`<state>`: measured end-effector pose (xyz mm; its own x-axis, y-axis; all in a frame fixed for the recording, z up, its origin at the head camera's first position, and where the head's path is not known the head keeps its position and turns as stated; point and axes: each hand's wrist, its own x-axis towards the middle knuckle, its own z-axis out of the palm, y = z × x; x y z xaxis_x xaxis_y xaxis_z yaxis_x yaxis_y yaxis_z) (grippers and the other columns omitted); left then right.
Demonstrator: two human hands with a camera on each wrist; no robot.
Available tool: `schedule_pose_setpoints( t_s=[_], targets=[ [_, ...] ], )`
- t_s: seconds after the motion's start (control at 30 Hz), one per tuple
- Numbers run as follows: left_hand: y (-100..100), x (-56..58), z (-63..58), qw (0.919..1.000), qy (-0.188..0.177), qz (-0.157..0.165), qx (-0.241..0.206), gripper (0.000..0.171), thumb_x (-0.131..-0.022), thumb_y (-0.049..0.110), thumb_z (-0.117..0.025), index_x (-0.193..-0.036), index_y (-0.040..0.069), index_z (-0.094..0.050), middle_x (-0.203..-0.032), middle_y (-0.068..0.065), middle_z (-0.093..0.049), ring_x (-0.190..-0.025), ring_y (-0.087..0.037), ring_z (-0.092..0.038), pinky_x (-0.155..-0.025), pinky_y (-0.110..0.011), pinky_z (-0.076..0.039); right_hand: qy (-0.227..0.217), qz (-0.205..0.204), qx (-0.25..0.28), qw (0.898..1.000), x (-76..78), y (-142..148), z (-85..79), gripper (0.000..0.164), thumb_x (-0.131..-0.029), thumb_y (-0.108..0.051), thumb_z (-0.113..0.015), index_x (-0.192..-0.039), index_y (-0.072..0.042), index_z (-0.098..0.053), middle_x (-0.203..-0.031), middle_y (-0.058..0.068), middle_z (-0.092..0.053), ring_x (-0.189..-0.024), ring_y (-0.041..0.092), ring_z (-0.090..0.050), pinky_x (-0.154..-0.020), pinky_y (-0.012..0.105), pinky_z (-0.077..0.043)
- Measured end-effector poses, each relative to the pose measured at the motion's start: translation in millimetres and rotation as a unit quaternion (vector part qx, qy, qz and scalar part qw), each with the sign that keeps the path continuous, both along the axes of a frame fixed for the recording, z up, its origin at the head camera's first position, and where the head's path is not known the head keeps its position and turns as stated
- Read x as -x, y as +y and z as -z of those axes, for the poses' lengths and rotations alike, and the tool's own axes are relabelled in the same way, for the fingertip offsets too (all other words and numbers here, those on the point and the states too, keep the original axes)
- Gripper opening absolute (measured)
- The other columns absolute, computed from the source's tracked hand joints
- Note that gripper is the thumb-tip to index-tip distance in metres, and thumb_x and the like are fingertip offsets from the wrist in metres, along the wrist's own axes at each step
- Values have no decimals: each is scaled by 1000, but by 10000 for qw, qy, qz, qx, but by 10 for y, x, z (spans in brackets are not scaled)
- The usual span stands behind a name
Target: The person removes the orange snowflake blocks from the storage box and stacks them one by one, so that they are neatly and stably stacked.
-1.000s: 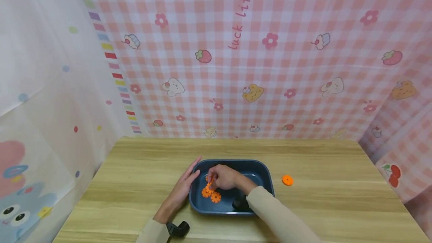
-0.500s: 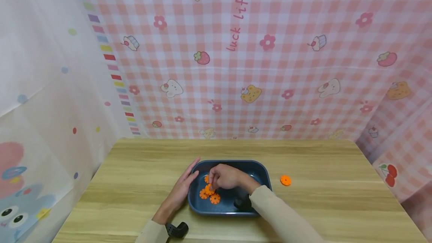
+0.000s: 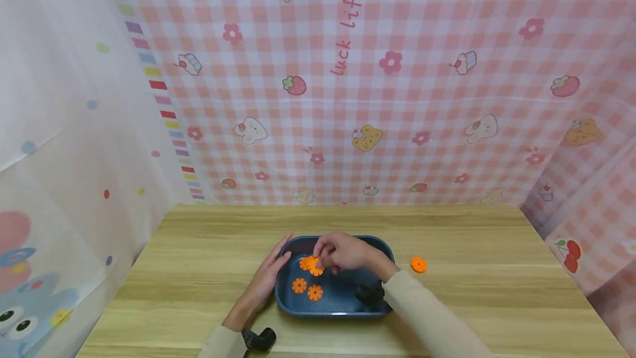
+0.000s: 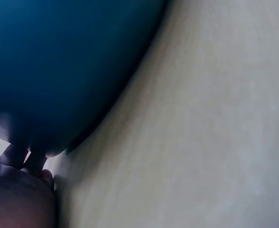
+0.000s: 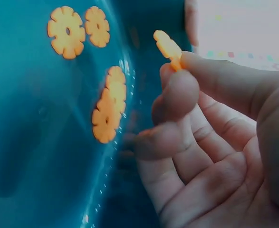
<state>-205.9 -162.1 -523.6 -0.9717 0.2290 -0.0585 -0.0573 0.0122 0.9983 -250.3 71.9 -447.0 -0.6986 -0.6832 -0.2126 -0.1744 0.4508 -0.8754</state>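
A dark blue rectangular tray stands on the table. My right hand is over it, pinching an orange notched snowflake disc between thumb and forefinger. Several like discs lie in the tray: one disc and another disc near the front, and overlapping discs by the tray wall. My left hand rests along the tray's left side with fingers extended; the left wrist view shows only some of its fingers against the outer wall.
One more orange disc lies on the wooden table, right of the tray. A pink checked cloth hangs behind the table, and a white patterned cloth hangs at the left.
My right hand has moved up and to the right with a disc pinched in its fingers, away from the front discs. The left hand stays at the tray's side. The head view shifts slightly.
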Motion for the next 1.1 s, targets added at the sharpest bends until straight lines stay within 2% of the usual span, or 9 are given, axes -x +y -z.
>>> schedule_pose_setpoints(
  t_s=[0.17, 0.33, 0.57, 0.67, 0.77, 0.93, 1.1],
  targets=[
    [3, 3, -4, 10000, -30, -14, 16, 52, -106, 35, -43, -156, 27, -32, -166, -1, -15, -153, -28, -6, -121, -55, -6, -129, -6, 335, 9994, -15, 126, -74, 21, -96, -3, -57, -114, -1, -66, -89, 19, -68, -64, 24, -64, -66, 48, -58],
    [9, 7, 8, 10000, -64, -13, -18, 53, -106, 35, -44, -156, 27, -32, -166, -2, -14, -153, -28, -6, -121, -54, -7, -370, -51, 779, 9963, -43, 291, -157, 31, -95, 2, -52, -124, 3, -64, -91, 19, -65, -71, 23, -69, -77, 59, -56],
    [3, 11, 21, 10000, -6, 14, -22, 54, -106, 36, -44, -157, 26, -30, -166, -4, -13, -153, -30, -5, -121, -56, -7, -532, 107, 960, 9939, -50, 583, -233, 30, -96, -2, -56, -125, 1, -64, -95, 13, -66, -80, 27, -72, -81, 50, -58],
    [2, 14, 20, 10000, -49, -1, -26, 53, -105, 36, -44, -156, 28, -31, -166, -2, -14, -153, -28, -6, -121, -55, -7, -605, 184, 1076, 9922, -42, 712, -248, 32, -94, -2, -59, -126, 0, -63, -99, 15, -65, -88, 36, -71, -85, 53, -56],
    [1, 16, 18, 10000, -19, 31, -59, 53, -106, 35, -43, -157, 27, -30, -166, -3, -13, -153, -29, -5, -121, -55, -6, -598, 175, 1196, 9909, -37, 842, -259, 37, -93, 0, -58, -130, 3, -59, -105, 18, -61, -96, 42, -69, -89, 57, -53],
    [-2, 9, 10, 10000, -54, 21, -70, 53, -106, 36, -43, -156, 28, -31, -166, -1, -15, -153, -26, -6, -122, -53, -6, -452, 267, 1276, 9904, -49, 1043, -282, 38, -95, -2, -58, -132, 7, -55, -112, 21, -55, -101, 39, -70, -91, 56, -52],
    [-7, 1, 15, 9999, -106, 65, -97, 54, -106, 37, -43, -157, 27, -29, -166, 0, -15, -153, -24, -6, -122, -52, -6, -209, 564, 1333, 9892, -94, 1243, -303, 39, -94, -6, -64, -130, 7, -57, -108, 22, -55, -96, 38, -71, -87, 49, -56]
  ],
)
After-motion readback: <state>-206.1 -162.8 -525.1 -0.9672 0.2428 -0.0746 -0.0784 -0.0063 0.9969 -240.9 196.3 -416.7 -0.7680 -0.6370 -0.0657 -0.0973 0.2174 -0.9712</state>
